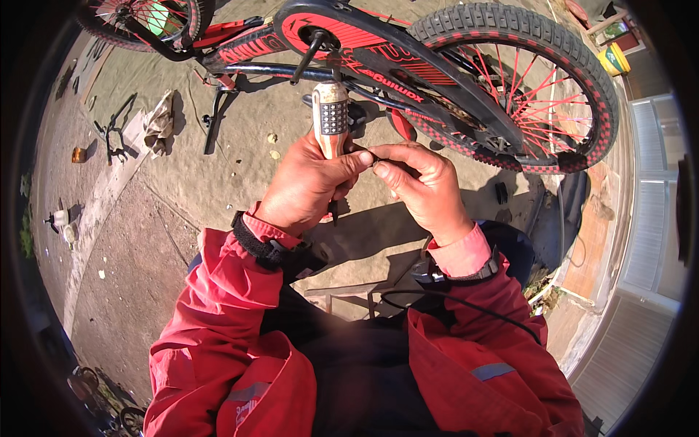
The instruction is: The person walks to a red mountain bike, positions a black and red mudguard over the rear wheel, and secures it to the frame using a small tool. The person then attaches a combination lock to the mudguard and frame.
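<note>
My left hand (309, 175) is closed around a thick white-and-orange tool handle (330, 109) with a rounded, grimy end and a black gridded patch. Its far end is hidden in my palm; a dark piece (333, 211) shows below my fingers. With thumb and forefinger, my right hand (422, 178) pinches a small dark part (372, 161). The left thumb touches that same part, whose kind is too small to make out. Just beyond my hands lies a black-and-red bicycle (408, 76), its crank arm (309, 57) near the handle's rounded end.
The bicycle's rear wheel (531, 87) is at the far right, a front wheel (149, 18) at the far left. A crumpled cloth (158, 124) and dark metal parts (116, 135) lie on the ground leftward. A yellow container (614, 60) stands by the wall (652, 153).
</note>
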The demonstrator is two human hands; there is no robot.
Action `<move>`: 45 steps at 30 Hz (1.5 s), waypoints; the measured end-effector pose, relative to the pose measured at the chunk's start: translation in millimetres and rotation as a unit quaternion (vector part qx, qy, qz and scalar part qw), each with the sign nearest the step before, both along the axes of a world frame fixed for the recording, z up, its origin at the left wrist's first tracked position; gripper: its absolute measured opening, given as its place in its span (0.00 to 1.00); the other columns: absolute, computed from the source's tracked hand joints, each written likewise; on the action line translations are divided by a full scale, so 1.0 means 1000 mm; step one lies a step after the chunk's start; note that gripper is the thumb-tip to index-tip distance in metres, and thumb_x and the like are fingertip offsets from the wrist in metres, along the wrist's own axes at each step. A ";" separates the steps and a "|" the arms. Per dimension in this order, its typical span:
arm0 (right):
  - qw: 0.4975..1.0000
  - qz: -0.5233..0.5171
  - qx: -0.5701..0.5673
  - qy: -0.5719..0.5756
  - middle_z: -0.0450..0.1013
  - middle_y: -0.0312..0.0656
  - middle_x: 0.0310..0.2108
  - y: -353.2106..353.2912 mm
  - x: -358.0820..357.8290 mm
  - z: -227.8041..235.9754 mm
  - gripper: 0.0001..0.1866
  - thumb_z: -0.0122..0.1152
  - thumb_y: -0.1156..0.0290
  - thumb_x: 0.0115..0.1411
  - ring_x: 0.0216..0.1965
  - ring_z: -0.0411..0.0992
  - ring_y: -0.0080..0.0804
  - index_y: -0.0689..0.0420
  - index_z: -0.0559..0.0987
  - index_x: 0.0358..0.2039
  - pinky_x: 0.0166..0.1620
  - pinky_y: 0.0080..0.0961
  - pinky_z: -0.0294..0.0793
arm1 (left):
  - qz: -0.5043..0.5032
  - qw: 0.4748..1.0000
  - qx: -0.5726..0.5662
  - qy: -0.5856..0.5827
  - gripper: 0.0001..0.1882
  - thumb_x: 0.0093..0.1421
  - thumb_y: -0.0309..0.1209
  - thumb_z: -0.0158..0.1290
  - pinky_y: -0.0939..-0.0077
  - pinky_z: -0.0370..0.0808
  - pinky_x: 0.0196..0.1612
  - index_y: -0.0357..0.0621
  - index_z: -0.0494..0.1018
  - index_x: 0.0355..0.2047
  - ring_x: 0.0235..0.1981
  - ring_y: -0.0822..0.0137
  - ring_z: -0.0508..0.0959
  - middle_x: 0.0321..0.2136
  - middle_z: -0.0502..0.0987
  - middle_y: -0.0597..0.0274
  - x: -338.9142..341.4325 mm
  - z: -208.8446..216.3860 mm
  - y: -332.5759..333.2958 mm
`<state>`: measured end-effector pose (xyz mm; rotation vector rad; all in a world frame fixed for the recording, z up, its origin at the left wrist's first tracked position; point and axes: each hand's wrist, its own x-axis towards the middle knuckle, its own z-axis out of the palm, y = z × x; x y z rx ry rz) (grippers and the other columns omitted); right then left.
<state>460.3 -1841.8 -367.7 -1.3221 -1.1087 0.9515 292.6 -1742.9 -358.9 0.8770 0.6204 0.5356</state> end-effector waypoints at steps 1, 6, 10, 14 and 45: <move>1.000 -0.001 0.009 -0.013 0.78 0.37 0.34 0.001 0.000 0.000 0.10 0.67 0.77 0.61 0.33 0.73 0.19 0.61 0.83 0.43 0.36 0.19 0.72 | 0.000 1.000 -0.004 0.001 0.09 0.62 0.26 0.62 0.84 0.62 0.20 0.43 0.71 0.33 0.18 0.79 0.66 0.22 0.71 0.71 0.000 0.000 0.000; 0.993 0.004 0.057 -0.101 0.76 0.35 0.32 0.006 0.005 -0.002 0.08 0.67 0.78 0.61 0.33 0.71 0.18 0.61 0.83 0.42 0.36 0.18 0.71 | -0.006 1.000 -0.013 0.014 0.09 0.63 0.27 0.61 0.84 0.62 0.21 0.44 0.70 0.34 0.19 0.79 0.67 0.22 0.71 0.71 -0.001 0.000 -0.001; 0.996 -0.016 -0.015 0.088 0.74 0.29 0.31 0.009 -0.002 -0.002 0.08 0.67 0.78 0.61 0.32 0.68 0.13 0.60 0.83 0.41 0.35 0.14 0.68 | -0.013 0.999 -0.044 -0.017 0.11 0.63 0.31 0.62 0.82 0.64 0.23 0.46 0.70 0.36 0.21 0.79 0.68 0.23 0.70 0.72 -0.003 0.000 0.003; 0.999 -0.009 0.008 0.032 0.71 0.26 0.28 0.018 -0.006 0.002 0.07 0.67 0.78 0.61 0.28 0.64 0.11 0.60 0.83 0.41 0.31 0.15 0.63 | -0.006 0.998 -0.055 -0.030 0.11 0.62 0.31 0.63 0.81 0.66 0.25 0.46 0.70 0.37 0.22 0.78 0.68 0.24 0.71 0.72 -0.004 -0.001 0.007; 0.910 -0.087 0.149 -0.377 0.65 0.31 0.21 0.193 0.045 0.061 0.07 0.70 0.74 0.57 0.24 0.61 0.17 0.62 0.84 0.36 0.29 0.20 0.63 | 0.132 0.991 0.014 -0.012 0.07 0.66 0.31 0.58 0.84 0.60 0.20 0.43 0.72 0.38 0.19 0.80 0.65 0.31 0.77 0.65 -0.006 -0.001 0.077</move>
